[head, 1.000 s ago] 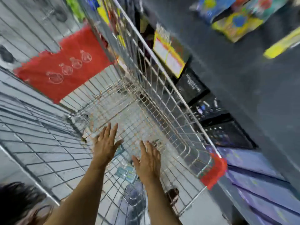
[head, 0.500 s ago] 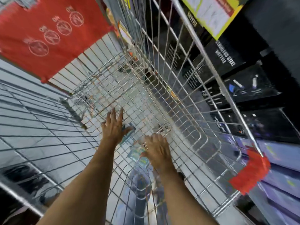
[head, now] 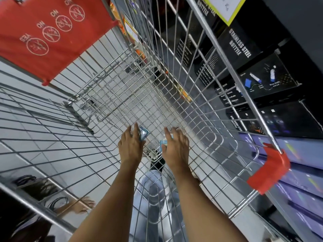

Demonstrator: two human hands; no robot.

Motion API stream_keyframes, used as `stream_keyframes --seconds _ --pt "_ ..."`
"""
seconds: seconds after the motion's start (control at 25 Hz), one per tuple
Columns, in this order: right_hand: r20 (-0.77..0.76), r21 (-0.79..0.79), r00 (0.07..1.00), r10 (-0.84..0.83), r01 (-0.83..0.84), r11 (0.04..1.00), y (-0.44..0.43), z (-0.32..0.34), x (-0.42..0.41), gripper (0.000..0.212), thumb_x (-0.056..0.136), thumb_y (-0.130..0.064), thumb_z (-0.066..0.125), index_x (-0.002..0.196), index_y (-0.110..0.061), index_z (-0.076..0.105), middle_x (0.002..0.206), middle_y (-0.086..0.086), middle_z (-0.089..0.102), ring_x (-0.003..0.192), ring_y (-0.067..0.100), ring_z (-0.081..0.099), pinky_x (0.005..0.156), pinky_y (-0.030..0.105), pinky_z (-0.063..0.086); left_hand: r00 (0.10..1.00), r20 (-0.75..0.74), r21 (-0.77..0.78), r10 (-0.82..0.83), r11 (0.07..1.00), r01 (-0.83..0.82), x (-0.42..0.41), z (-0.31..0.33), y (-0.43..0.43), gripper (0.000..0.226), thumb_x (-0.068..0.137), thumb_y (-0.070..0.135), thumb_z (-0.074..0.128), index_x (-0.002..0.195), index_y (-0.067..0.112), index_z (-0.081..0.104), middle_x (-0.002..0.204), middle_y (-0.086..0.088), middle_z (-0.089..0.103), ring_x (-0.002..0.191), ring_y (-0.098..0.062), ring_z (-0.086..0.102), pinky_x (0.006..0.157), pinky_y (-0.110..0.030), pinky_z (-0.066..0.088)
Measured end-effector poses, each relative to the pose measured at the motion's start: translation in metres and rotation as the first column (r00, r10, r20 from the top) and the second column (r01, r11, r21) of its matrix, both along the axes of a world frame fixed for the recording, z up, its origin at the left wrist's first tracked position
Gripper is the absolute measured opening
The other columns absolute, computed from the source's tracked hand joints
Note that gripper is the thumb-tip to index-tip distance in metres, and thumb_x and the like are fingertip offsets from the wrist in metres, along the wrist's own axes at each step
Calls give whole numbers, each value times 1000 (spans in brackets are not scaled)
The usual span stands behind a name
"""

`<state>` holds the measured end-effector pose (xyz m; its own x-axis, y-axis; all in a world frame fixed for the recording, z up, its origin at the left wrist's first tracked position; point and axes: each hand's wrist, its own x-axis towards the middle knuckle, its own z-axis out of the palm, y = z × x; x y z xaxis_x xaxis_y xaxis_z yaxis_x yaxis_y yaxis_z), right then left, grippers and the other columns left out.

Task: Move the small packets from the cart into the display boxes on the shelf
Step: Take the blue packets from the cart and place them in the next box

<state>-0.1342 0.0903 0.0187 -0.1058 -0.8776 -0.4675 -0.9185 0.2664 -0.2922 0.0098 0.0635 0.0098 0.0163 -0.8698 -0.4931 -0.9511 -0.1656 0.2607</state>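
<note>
Both my arms reach down into a wire shopping cart (head: 183, 105). My left hand (head: 131, 145) is curled around a small blue and clear packet (head: 143, 133) near the cart's floor. My right hand (head: 174, 147) grips another small light-blue packet (head: 164, 143), of which only the edge shows under the fingers. Whether more packets lie on the cart floor I cannot tell. The shelf to the right holds black boxes (head: 241, 48) marked stainless steel bottle; no display box for packets is visible.
A red child-seat flap (head: 50, 32) with printed icons hangs at the cart's far end. A red corner bumper (head: 269, 172) sits on the near right rim. Purple boxes (head: 300, 172) fill the lower shelf. Another person's hand (head: 82, 206) shows at lower left, outside the cart.
Both hands went from spread open above the cart floor to curled around packets. The view dropped deeper into the cart and closer to the shelf.
</note>
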Motion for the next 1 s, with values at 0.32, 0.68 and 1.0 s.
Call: stream_keyframes --seconds 0.32,0.68,1.0 --pt "-126 63 991 51 -43 997 -5 3 -21 81 79 -22 71 143 -20 22 141 15 41 126 32 41 105 46 34 993 -119 -81 11 996 -21 -18 6 -16 84 77 37 72 141 7 26 130 -26 42 115 -39 43 91 -49 45" --pt "-190 32 981 -37 43 999 -6 6 -10 80 77 -19 71 141 -15 23 136 16 45 116 34 48 91 43 44 993 -117 -31 -7 1000 3 -28 6 -17 90 79 31 72 144 8 15 136 -26 41 123 -40 42 99 -48 42" --pt "-180 -185 976 -120 86 979 -22 101 -23 80 77 -32 70 138 -11 22 129 18 53 110 35 54 84 44 49 973 -229 -346 -37 937 -46 -41 90 -42 80 76 34 73 137 6 30 125 -25 48 110 -40 48 89 -51 47"
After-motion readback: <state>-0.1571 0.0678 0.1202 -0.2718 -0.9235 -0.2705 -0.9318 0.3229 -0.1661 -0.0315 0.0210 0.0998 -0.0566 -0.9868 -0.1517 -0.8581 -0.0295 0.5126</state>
